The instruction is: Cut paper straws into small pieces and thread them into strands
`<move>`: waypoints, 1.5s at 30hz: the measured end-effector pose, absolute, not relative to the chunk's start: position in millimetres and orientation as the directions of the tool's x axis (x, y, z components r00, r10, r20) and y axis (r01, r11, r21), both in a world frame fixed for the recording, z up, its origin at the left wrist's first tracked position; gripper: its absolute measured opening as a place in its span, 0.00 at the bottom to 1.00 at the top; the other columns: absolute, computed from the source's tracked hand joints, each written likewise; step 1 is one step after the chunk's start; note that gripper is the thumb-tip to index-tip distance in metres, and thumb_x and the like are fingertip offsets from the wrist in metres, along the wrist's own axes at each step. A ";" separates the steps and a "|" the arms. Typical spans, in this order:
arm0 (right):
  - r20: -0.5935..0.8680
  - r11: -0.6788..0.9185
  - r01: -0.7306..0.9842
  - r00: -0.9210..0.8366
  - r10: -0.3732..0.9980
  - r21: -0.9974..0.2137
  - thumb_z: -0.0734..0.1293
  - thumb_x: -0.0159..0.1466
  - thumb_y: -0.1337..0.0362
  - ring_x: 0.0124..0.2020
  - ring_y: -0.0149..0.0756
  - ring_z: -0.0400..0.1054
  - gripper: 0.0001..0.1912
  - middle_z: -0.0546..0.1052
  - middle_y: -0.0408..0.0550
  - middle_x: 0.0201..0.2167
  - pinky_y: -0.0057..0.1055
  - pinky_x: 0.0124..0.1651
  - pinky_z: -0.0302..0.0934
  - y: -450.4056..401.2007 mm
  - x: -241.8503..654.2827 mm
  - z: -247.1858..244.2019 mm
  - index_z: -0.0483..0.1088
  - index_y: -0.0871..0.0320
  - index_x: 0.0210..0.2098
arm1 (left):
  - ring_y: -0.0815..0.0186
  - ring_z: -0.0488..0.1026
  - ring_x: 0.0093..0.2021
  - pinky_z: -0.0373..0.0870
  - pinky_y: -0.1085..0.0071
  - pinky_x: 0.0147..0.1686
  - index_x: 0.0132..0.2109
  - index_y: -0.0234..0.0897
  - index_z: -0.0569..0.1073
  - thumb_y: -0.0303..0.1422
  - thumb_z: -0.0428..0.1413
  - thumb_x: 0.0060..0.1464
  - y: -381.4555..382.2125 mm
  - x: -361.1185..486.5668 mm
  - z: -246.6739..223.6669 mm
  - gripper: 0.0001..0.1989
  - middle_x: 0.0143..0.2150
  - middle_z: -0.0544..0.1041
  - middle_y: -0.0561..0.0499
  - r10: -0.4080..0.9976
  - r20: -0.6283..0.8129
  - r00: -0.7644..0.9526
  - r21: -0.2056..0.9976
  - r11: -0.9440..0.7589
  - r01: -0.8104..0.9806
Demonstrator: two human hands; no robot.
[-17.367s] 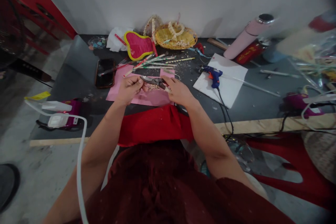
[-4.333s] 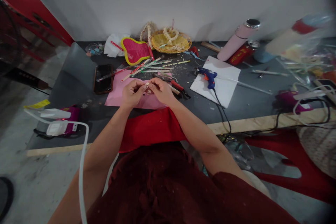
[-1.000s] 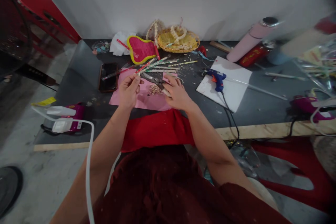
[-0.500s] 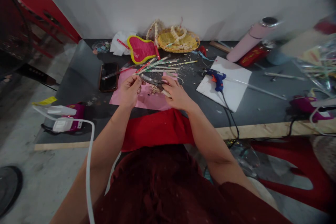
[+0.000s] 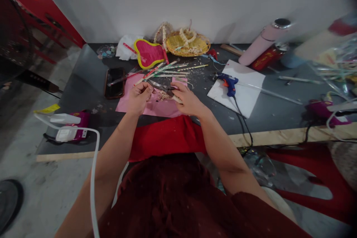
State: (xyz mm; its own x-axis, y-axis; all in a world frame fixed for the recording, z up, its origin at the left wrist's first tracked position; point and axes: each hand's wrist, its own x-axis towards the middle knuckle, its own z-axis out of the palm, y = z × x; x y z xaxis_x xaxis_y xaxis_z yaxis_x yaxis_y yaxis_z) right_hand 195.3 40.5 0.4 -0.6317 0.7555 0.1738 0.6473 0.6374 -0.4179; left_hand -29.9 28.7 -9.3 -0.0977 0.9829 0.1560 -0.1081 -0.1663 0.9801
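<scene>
My right hand (image 5: 187, 98) is wrapped around the pale handle of a pair of pruning shears (image 5: 159, 85), whose dark curved blades point left. The fingers of my left hand (image 5: 140, 98) are pinched together at the tip of the blades; what they hold is too small to make out. Several thin patterned sticks (image 5: 170, 71) fan out on the table just beyond the fingertips. Under both hands lies a pink sheet (image 5: 156, 109), with a small heap of short, pale cut pieces (image 5: 165, 96) below the shears.
A phone (image 5: 115, 81) lies left of the sheet. Behind are a pink, yellow-edged shape (image 5: 149, 52) and a yellow wicker basket (image 5: 192, 50). To the right, a blue glue gun (image 5: 231, 84) rests on a white board (image 5: 251, 100), near a pink flask (image 5: 260, 44). Power cables run at both sides.
The view has shifted slightly. Both hands stay over the pink sheet, and my right hand keeps hold of the pruning shears. The fingers of my left hand have shifted slightly at the blade tip.
</scene>
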 end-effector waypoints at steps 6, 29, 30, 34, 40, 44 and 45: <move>0.232 0.655 0.615 -0.627 0.744 -0.439 0.62 0.52 0.72 0.61 0.52 0.57 0.25 0.59 0.54 0.65 0.48 0.56 0.61 42.9 197.1 -2.0 0.68 0.57 0.50 | 0.79 0.55 0.16 0.47 0.79 0.15 0.29 0.35 0.74 0.40 0.65 0.49 28.3 -29.9 -9.8 0.13 0.24 0.74 0.53 0.981 0.184 -0.064 0.961 -0.193 -0.200; 0.145 0.473 0.819 -0.451 0.881 -0.325 0.59 0.64 0.60 0.39 0.43 0.71 0.27 0.76 0.52 0.44 0.35 0.40 0.61 34.1 184.1 1.1 0.59 0.52 0.62 | 0.79 0.54 0.15 0.47 0.78 0.14 0.26 0.34 0.74 0.41 0.66 0.46 27.4 -29.8 -6.5 0.14 0.21 0.74 0.53 0.976 0.193 -0.105 0.965 -0.208 -0.162; 0.138 0.470 0.820 -0.450 0.882 -0.327 0.59 0.64 0.60 0.40 0.43 0.71 0.26 0.76 0.52 0.44 0.35 0.40 0.61 34.3 184.2 0.8 0.59 0.52 0.62 | 0.79 0.54 0.15 0.48 0.79 0.14 0.27 0.34 0.74 0.40 0.66 0.45 27.4 -29.4 -6.2 0.14 0.21 0.74 0.53 0.975 0.195 -0.107 0.963 -0.211 -0.166; 0.120 0.453 0.823 -0.440 0.890 -0.343 0.59 0.64 0.60 0.42 0.44 0.71 0.27 0.75 0.52 0.47 0.35 0.41 0.62 34.7 183.9 0.6 0.58 0.51 0.62 | 0.79 0.58 0.17 0.52 0.79 0.16 0.30 0.35 0.75 0.37 0.66 0.46 27.0 -29.9 -7.7 0.11 0.25 0.76 0.52 0.964 0.241 -0.116 0.962 -0.252 -0.100; 0.116 0.485 0.813 -0.474 0.873 -0.323 0.60 0.61 0.62 0.48 0.47 0.68 0.33 0.72 0.55 0.53 0.39 0.44 0.62 33.0 185.0 5.6 0.53 0.54 0.65 | 0.78 0.57 0.17 0.51 0.78 0.16 0.30 0.35 0.77 0.38 0.63 0.51 26.3 -33.0 -10.9 0.10 0.24 0.75 0.52 0.957 0.278 -0.086 0.960 -0.280 -0.011; 0.110 0.512 0.793 -0.506 0.856 -0.330 0.60 0.61 0.63 0.50 0.49 0.66 0.35 0.71 0.57 0.54 0.41 0.46 0.61 33.6 187.7 6.8 0.52 0.56 0.67 | 0.79 0.55 0.17 0.50 0.78 0.15 0.30 0.35 0.78 0.39 0.64 0.50 26.2 -33.6 -10.1 0.11 0.23 0.76 0.52 0.961 0.272 -0.046 0.959 -0.275 -0.068; 0.111 0.517 0.788 -0.512 0.852 -0.335 0.60 0.61 0.63 0.50 0.49 0.66 0.35 0.71 0.57 0.54 0.41 0.46 0.61 33.9 188.2 6.7 0.52 0.56 0.67 | 0.79 0.55 0.16 0.49 0.78 0.15 0.30 0.35 0.78 0.39 0.64 0.50 26.0 -33.5 -9.3 0.11 0.24 0.76 0.51 0.966 0.257 -0.036 0.962 -0.259 -0.091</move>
